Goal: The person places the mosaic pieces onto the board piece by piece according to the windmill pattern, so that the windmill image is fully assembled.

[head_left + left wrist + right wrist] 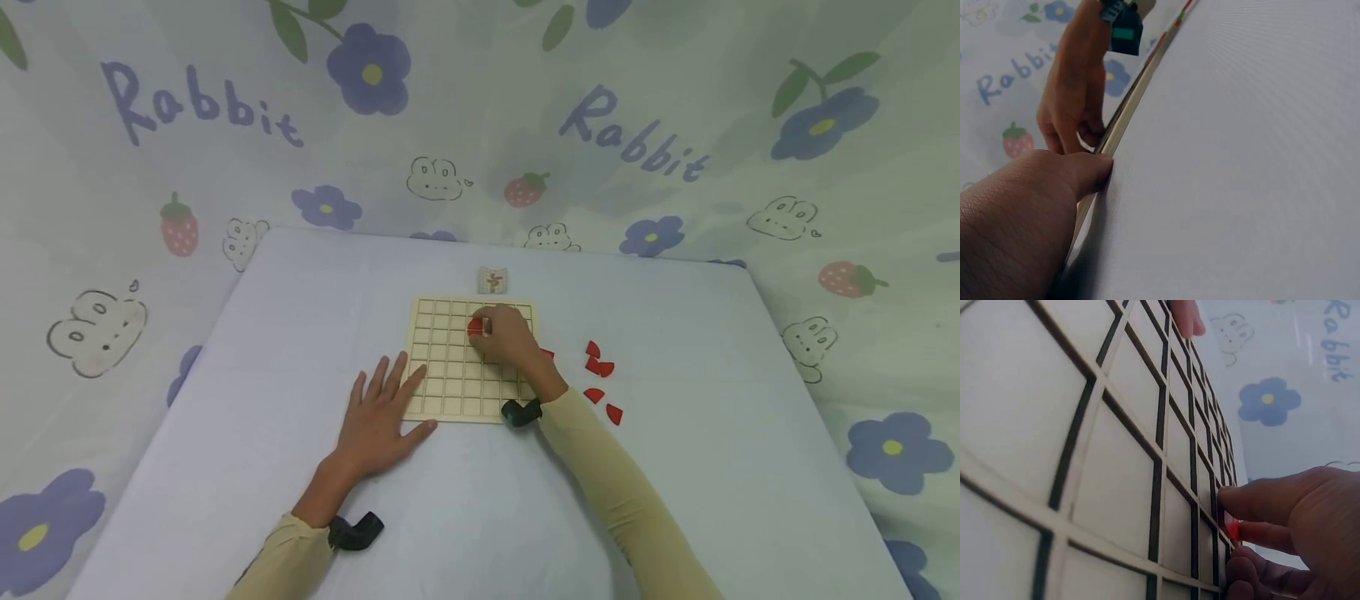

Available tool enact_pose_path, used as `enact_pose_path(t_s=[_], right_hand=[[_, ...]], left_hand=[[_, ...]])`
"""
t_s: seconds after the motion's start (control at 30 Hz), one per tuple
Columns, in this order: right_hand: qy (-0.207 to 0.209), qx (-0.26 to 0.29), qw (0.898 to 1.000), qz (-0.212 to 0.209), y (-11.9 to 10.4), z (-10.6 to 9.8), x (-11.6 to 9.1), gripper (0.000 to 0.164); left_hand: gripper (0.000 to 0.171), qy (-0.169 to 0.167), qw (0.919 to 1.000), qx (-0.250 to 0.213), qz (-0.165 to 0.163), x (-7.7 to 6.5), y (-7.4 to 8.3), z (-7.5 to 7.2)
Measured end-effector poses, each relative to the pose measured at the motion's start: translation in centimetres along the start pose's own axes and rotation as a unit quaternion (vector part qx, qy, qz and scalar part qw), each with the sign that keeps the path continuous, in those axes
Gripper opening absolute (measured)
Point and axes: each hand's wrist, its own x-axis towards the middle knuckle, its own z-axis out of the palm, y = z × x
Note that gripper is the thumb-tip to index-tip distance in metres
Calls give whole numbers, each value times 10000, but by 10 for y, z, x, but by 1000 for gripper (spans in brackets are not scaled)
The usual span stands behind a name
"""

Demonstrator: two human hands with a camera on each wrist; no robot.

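One red piece (476,327) is pinched between the thumb and fingers of the right hand (512,335) at the far half of the grid board (453,387); whether it lies inside a cell cannot be told. The left hand (375,427) grips nothing, its fingers spread at the board's left edge. If the piece meets a raised divider crookedly, it could catch, tip or slip; slackened left-hand support might let the board slide on the worktop (465,517). The right forearm passes close to the loose red pieces (607,369) right of the board, so a careless sweep could scatter them. Beyond the board, the backdrop (480,108) reads "Rabbit" twice; any print on the small card (492,280) just past its far edge is illegible.
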Motion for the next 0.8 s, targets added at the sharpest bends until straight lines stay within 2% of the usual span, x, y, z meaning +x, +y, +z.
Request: enact_pose_path(t_s=[0.1, 0.23, 0.47, 0.63, 0.8], right_hand=[[-37, -148, 9999, 16, 0, -1, 2, 36], [-27, -8, 9999, 119, 2, -1, 4, 35], [-31, 478, 9987, 192, 7, 0, 2, 53], [146, 684, 9973, 201, 20, -10, -11, 52], [438, 770, 9956, 295, 39, -28, -32, 42]], left_hand=[[83, 25, 10000, -75, 32, 1, 0, 2], [83, 13, 10000, -62, 38, 2, -1, 3], [84, 98, 9999, 24, 28, 2, -6, 4], [84, 148, 9999, -39, 54, 1, -4, 5], [84, 216, 9997, -41, 98, 1, -4, 5]])
